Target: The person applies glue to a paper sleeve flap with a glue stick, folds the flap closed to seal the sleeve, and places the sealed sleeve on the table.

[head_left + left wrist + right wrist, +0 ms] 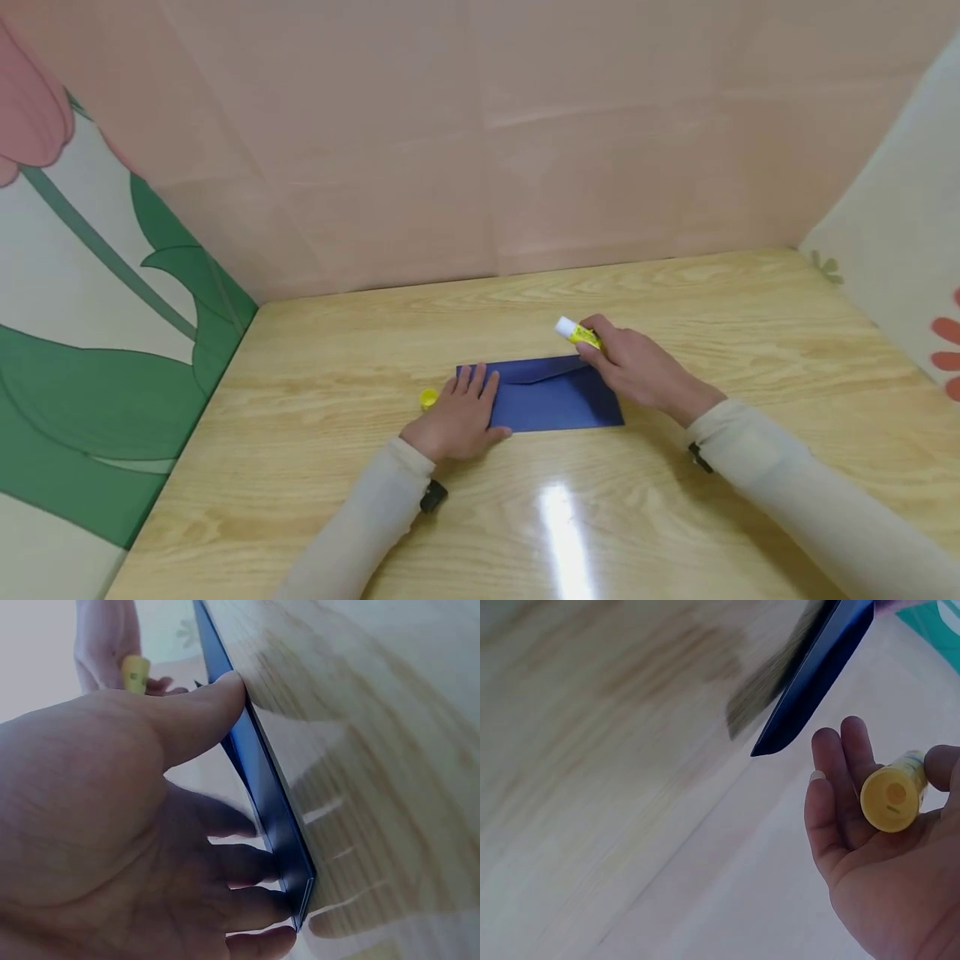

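Observation:
A dark blue envelope lies on the table with its flap edge along the far side. My left hand rests flat on the envelope's left end, fingers spread and straight, the thumb by its near edge. Above the envelope's right end, my right hand pinches a yellow glue stick whose white end points up and left. In the right wrist view the glue stick's yellow base faces the camera. A yellow cap stands on the table just left of the envelope.
The wood-grain table meets a pink draped backdrop at its far edge. A flower-printed panel borders the left side, and a pale printed panel borders the right.

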`<state>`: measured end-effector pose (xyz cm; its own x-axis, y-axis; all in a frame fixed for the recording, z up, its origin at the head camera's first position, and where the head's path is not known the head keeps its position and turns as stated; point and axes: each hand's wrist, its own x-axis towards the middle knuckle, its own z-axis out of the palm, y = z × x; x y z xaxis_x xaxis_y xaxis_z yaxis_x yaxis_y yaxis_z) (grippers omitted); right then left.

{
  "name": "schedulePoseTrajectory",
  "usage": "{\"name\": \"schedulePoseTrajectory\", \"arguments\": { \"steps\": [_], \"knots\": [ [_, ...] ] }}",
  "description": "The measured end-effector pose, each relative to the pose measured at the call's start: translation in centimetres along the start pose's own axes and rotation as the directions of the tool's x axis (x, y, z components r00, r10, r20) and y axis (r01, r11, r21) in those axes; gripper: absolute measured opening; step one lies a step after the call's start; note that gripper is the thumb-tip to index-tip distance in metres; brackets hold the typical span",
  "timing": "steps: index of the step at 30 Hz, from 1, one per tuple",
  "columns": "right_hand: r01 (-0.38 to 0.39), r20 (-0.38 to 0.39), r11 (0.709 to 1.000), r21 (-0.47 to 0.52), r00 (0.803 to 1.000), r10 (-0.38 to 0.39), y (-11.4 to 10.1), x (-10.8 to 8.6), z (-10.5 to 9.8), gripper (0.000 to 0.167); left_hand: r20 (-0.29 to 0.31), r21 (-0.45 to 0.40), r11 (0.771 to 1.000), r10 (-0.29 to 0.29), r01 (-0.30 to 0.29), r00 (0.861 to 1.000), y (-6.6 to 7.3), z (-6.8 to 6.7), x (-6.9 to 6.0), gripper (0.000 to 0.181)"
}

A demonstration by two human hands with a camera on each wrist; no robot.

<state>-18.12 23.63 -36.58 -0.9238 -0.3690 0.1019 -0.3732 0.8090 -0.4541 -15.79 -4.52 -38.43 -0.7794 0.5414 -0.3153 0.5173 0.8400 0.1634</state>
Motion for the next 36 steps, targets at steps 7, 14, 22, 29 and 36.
{"name": "schedulePoseTrajectory", "arguments": {
  "steps": [7,14,22,29,36],
  "knots": [
    [-0.005,0.006,1.0,-0.022,1.0,0.005,0.2,0.3,0.0,0.039,-0.033,0.082,0.996,-0.018,0.021,0.999,0.2,-0.1,-0.1,0.077],
    [-0.007,0.024,0.999,-0.05,1.0,0.008,0.4,0.5,0.1,0.033,-0.068,0.092,0.996,0.0,0.006,0.998,0.4,-0.2,0.0,0.079],
    [-0.014,0.041,0.998,-0.058,0.999,0.017,0.4,0.5,0.1,0.034,-0.115,0.106,0.994,0.017,-0.005,0.993,1.1,-0.8,0.8,0.081],
    [-0.01,0.046,0.999,-0.048,0.999,0.013,0.2,0.6,0.0,0.034,-0.119,0.219,0.975,0.004,0.022,0.993,2.0,-1.9,1.4,0.078],
    [-0.014,0.028,0.999,-0.045,0.999,0.016,0.2,0.3,-0.2,0.036,-0.012,0.037,0.996,0.083,-0.083,0.996,1.6,-1.9,2.1,0.079]
  ]
}}
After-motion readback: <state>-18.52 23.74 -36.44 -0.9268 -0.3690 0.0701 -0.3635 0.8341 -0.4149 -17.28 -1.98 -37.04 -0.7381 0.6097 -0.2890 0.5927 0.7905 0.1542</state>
